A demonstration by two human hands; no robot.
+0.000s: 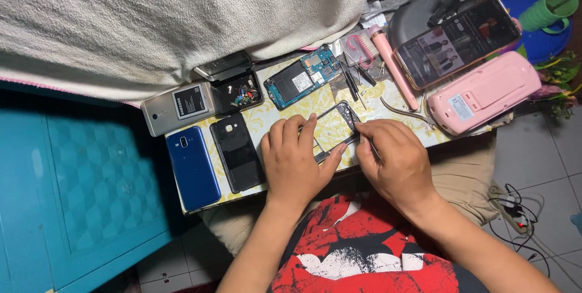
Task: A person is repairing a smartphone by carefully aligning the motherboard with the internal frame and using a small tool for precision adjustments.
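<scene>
Head view: the thin black plastic phone frame [335, 129] lies on the yellow patterned board [267, 117]. The left hand [295, 159] presses it flat, fingers together; the right hand [394, 159] pinches what seems a slim tool. Light, flexible, fragile; best held by its edges.

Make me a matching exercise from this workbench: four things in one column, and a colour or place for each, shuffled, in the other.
Things:
1. phone back cover
2. bare circuit board
3. phone frame
4. clamshell case

Colours or places:
A. pink, at the board's right end
B. under the left hand and right hand
C. glossy blue, at the board's left end
D. teal, near the board's far edge by the towel

Pairs: 1-C, 2-D, 3-B, 4-A
</scene>
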